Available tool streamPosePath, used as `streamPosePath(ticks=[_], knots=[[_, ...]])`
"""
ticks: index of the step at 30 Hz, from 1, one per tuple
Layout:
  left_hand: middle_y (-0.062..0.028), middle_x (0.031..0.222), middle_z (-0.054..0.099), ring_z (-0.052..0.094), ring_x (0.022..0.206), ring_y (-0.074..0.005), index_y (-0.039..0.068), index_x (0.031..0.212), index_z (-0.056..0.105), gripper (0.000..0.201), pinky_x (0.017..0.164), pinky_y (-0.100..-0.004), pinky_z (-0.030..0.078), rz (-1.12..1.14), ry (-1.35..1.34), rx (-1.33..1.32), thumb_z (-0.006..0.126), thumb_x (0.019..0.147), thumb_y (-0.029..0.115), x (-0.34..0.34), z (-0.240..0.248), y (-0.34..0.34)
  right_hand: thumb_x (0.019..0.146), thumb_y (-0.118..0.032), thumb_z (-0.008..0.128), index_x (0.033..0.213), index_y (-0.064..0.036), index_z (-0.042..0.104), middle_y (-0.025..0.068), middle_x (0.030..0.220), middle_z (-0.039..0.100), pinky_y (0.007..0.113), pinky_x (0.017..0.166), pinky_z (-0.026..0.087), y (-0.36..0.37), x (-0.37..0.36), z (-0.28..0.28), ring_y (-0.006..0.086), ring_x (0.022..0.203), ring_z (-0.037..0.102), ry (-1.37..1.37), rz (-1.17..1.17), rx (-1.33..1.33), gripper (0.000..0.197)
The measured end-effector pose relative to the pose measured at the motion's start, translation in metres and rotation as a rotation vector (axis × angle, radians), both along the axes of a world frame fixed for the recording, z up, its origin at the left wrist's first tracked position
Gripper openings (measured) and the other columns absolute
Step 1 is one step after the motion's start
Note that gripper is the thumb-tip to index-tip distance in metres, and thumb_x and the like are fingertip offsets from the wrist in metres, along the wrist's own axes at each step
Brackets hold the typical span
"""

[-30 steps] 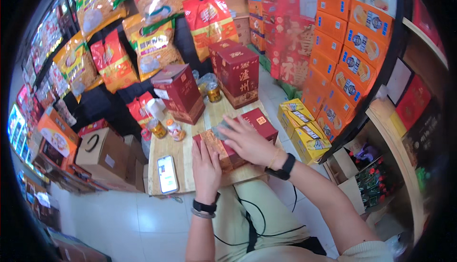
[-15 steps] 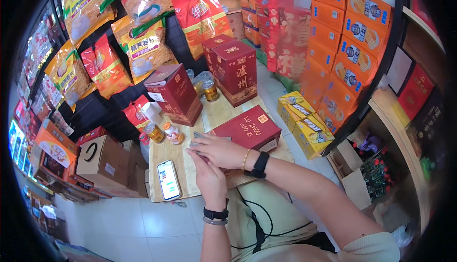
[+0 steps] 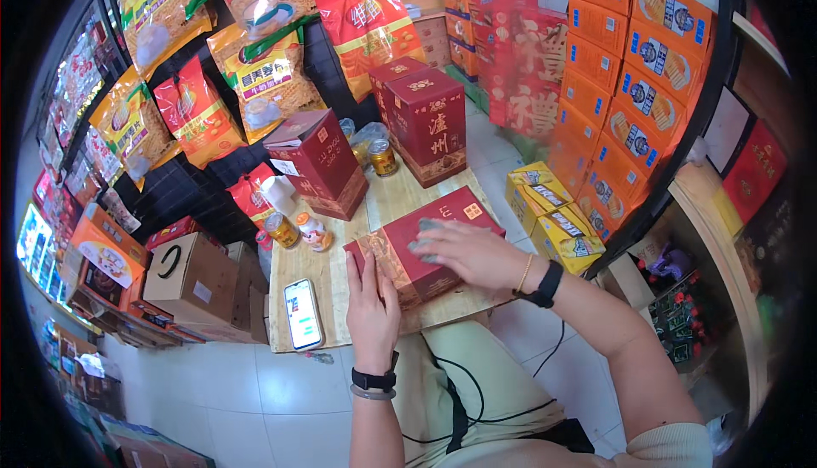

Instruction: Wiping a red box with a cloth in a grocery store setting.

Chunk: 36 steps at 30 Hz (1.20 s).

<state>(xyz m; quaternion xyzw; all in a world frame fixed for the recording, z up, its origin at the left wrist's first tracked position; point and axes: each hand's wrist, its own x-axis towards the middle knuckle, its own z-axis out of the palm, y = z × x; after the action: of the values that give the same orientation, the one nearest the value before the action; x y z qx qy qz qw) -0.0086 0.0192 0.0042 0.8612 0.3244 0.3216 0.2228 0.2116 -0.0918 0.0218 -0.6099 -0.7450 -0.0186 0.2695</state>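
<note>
A dark red liquor gift box (image 3: 400,251) lies on its side across the wooden table (image 3: 340,340). Flat against its left end rests my left hand (image 3: 373,315), fingers stretched out. My right hand (image 3: 477,251) presses a small grey cloth (image 3: 428,234) onto the box's upper face; the fingers partly cover the cloth. To the left of my left hand lies a phone (image 3: 301,315) with a lit screen. Beyond it stand a small bottle with an orange cap (image 3: 314,234) and a gold can (image 3: 281,231).
Two more red boxes stand upright at the back, one left (image 3: 319,166) and one right (image 3: 423,128), with another gold can (image 3: 382,158) between them. Cardboard cartons (image 3: 191,285) flank the table's left. Yellow boxes (image 3: 553,221) and stacked orange cartons (image 3: 630,94) are at right. Snack bags (image 3: 264,77) hang behind.
My hands have parted. The right one has moved right with the grey cloth onto the box's top, and the left has come onto the box's left end.
</note>
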Motion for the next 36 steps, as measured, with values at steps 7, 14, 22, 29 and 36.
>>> streamPosePath(ticks=[7, 14, 22, 29, 36], knots=[[-0.0261, 0.165, 0.037, 0.062, 0.131, -0.0404, 0.008, 0.152, 0.056, 0.047, 0.097, -0.0448, 0.058, 0.044, -0.020, 0.020, 0.050, 0.108, 0.022, 0.001, -0.004, 0.004, 0.104, -0.014, 0.058, 0.139, -0.0048, 0.060, 0.0150, 0.149, 0.055, 0.048, 0.120, 0.040, -0.002, 0.035, 0.000, 0.0413, 0.147, 0.042, 0.052, -0.307, 0.047, 0.036], [-0.0244, 0.166, 0.037, 0.065, 0.124, -0.0411, 0.009, 0.153, 0.055, 0.046, 0.091, -0.0456, 0.060, 0.040, -0.015, 0.116, 0.048, 0.108, 0.021, 0.006, -0.014, 0.009, 0.105, -0.025, 0.057, 0.141, -0.0001, 0.057, 0.0256, 0.152, 0.051, 0.054, 0.124, 0.032, 0.064, 0.019, -0.029, 0.0507, 0.149, 0.037, -0.080, -0.566, 0.084, 0.043], [-0.0227, 0.165, 0.039, 0.071, 0.111, -0.0407, 0.009, 0.153, 0.054, 0.046, 0.083, -0.0463, 0.061, 0.113, 0.073, 0.067, 0.047, 0.109, 0.024, 0.008, -0.011, 0.005, 0.106, -0.028, 0.056, 0.139, -0.0004, 0.059, 0.0219, 0.149, 0.053, 0.053, 0.123, 0.034, 0.078, -0.022, -0.028, 0.0485, 0.147, 0.040, -0.004, -0.411, 0.096, 0.044], [-0.0187, 0.166, 0.040, 0.071, 0.112, -0.0381, 0.011, 0.153, 0.054, 0.046, 0.083, -0.0451, 0.061, 0.172, 0.086, 0.076, 0.047, 0.109, 0.024, 0.008, -0.013, 0.001, 0.104, -0.022, 0.058, 0.137, -0.0032, 0.063, 0.0161, 0.145, 0.058, 0.049, 0.114, 0.045, 0.059, -0.057, -0.028, 0.0422, 0.141, 0.049, 0.035, -0.255, 0.199, 0.038], [-0.0151, 0.167, 0.040, 0.071, 0.115, -0.0359, 0.012, 0.153, 0.055, 0.046, 0.083, -0.0446, 0.062, 0.128, 0.052, 0.080, 0.048, 0.110, 0.025, 0.003, -0.012, 0.002, 0.103, -0.023, 0.061, 0.134, -0.0083, 0.066, 0.0141, 0.144, 0.061, 0.045, 0.114, 0.046, 0.017, -0.051, -0.016, 0.0371, 0.141, 0.051, 0.130, -0.123, 0.141, 0.035]])
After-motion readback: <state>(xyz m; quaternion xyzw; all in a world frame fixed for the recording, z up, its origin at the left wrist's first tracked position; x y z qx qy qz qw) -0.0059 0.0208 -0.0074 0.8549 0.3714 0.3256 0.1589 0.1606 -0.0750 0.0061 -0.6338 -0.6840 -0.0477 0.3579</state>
